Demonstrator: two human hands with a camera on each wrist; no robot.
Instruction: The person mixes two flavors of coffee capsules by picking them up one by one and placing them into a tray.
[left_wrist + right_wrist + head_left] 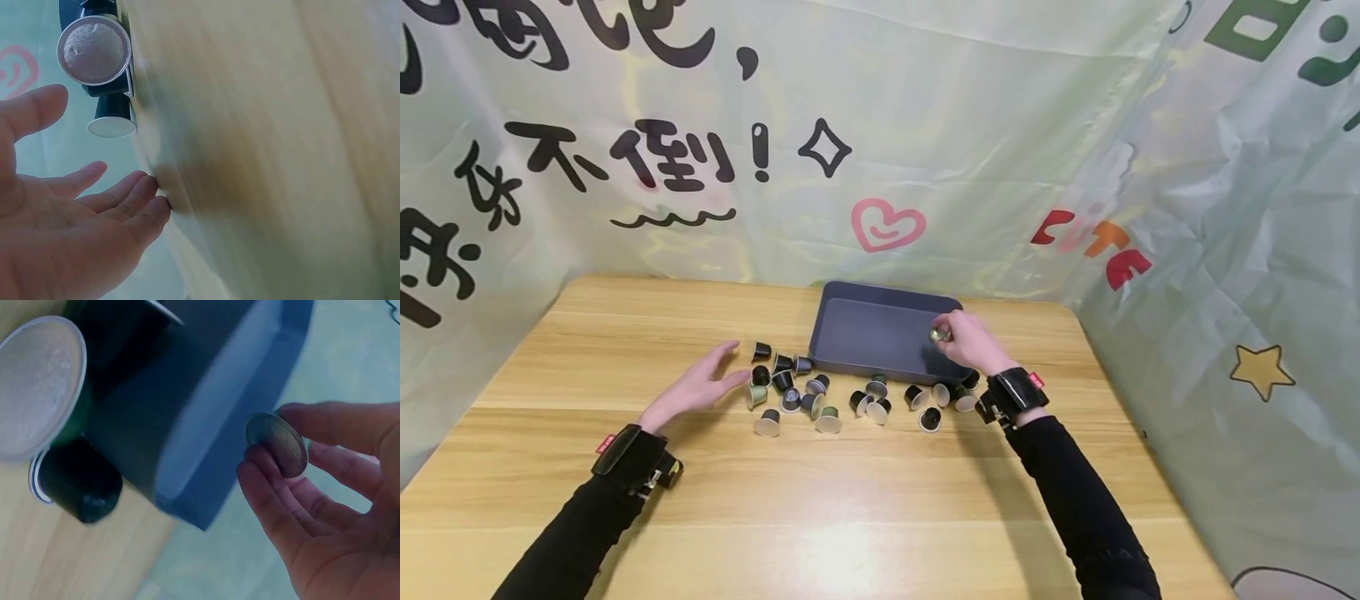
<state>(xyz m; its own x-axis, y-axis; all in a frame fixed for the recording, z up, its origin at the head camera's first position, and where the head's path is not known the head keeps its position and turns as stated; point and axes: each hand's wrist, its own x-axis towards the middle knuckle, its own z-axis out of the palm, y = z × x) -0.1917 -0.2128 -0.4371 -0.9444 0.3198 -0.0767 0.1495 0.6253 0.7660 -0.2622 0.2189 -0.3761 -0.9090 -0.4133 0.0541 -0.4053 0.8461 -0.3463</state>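
Note:
My right hand (973, 342) pinches a coffee capsule (939, 334) between thumb and fingers, over the right side of a dark grey tray (880, 329). In the right wrist view the foil lid of the held capsule (278, 444) faces the camera. At the left of the capsule group, my left hand (700, 385) hovers with fingers spread and nothing in it. A pale green capsule (757, 396) and a black one (761, 376) lie just beyond its fingertips. The left wrist view shows the open palm (81, 219) near a capsule with a silver lid (95, 51).
Several coffee capsules, some upright on their lids such as one (828, 420) and some on their sides, lie along the tray's near edge on the wooden table (820, 508). A printed cloth (970, 150) hangs behind and at the sides.

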